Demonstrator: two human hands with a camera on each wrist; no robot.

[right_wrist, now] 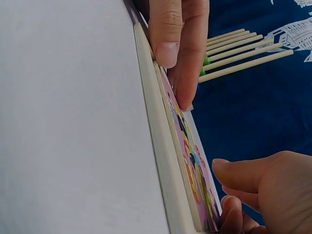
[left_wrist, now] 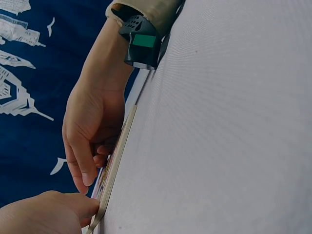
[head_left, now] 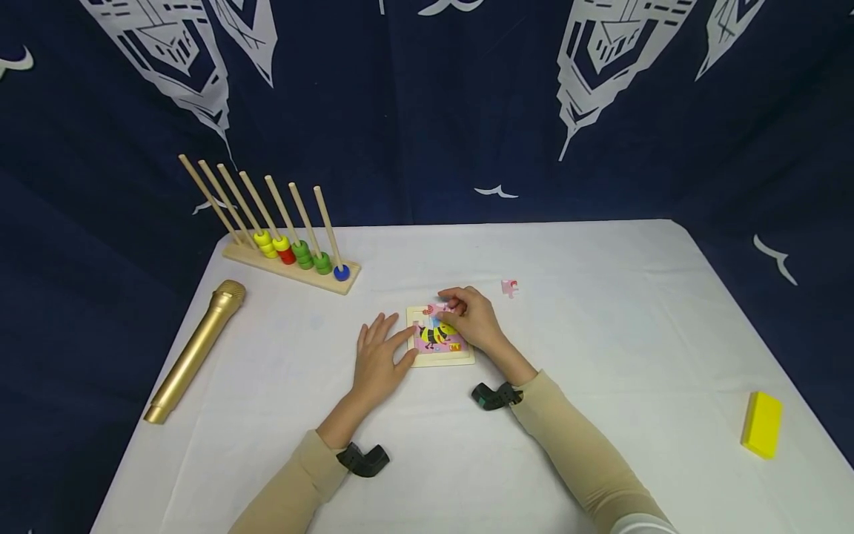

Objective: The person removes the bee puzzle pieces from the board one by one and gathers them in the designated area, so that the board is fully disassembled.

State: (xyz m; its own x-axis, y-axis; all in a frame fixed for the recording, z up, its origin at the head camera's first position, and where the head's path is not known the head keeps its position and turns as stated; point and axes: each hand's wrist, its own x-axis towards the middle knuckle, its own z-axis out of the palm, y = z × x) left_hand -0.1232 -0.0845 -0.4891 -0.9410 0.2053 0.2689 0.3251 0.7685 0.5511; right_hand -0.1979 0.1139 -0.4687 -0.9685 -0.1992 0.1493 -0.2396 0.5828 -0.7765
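Observation:
A small square jigsaw puzzle with a bee picture lies in a pale wooden frame on the table. My left hand is at its left side, fingers fairly straight, thumb and index fingertip touching the frame's edge. Over the puzzle's upper right corner is my right hand, fingers bent, thumb and index apart. In the right wrist view its curled fingers meet the puzzle's edge; whether they hold a piece is hidden. A loose pink puzzle piece lies beyond the right hand.
At the back left stands a wooden peg rack with coloured beads on several tall rods. A gold microphone lies along the left edge of the white table. Near the right edge is a yellow block. A dark patterned cloth hangs behind.

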